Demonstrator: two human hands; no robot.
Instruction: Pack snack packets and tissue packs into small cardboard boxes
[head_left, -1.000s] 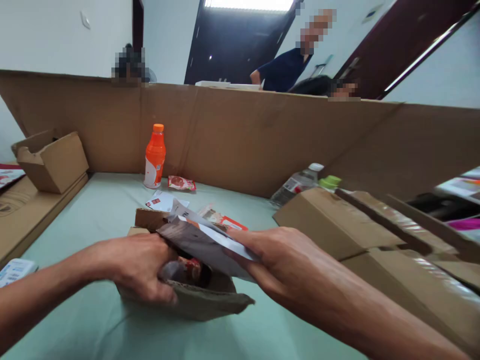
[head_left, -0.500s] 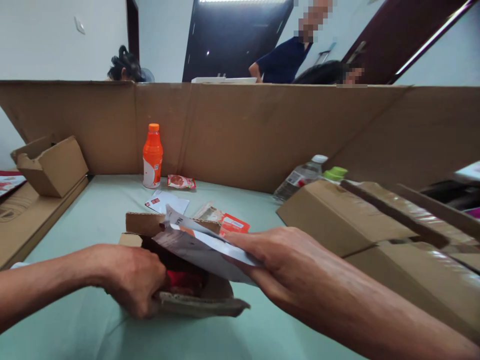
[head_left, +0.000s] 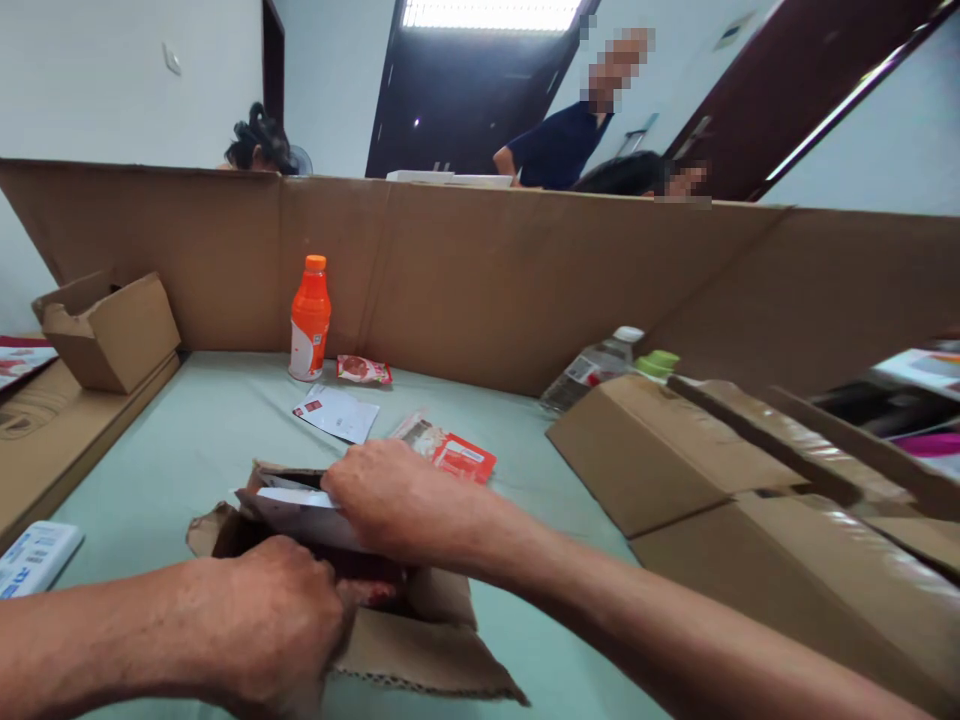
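With the open box (head_left: 427,650) on the bench (head_left: 525,430) as the clock's centre, a blue-and-white packet (head_left: 41,558) lies at 9 o'clock. At 10 o'clock, a small box (head_left: 135,325) sits on a flat carton (head_left: 82,430). The left hand (head_left: 277,620) is curled into a fist at the open box's 8 o'clock side, fingers out of sight inside; whether it grasps anything, I cannot tell. Just short of 12 o'clock, an orange bottle (head_left: 309,320) stands upright near the cardboard wall (head_left: 480,270). A white sheet (head_left: 300,508) slants into the far side of the open box, its right end gripped by the right hand (head_left: 390,500). Around 12 o'clock lie a white card (head_left: 335,413) and, beyond it, a red sachet (head_left: 364,370). Something red (head_left: 371,592) shows inside the open box. Between 1 and 2 o'clock lies a clear-and-red packet (head_left: 465,457). At 2 o'clock, a clear bottle (head_left: 596,370) leans beside a green cap (head_left: 658,363). Towards 3 o'clock stand 2 brown boxes (head_left: 645,460). Past the wall, 3 people are partly visible
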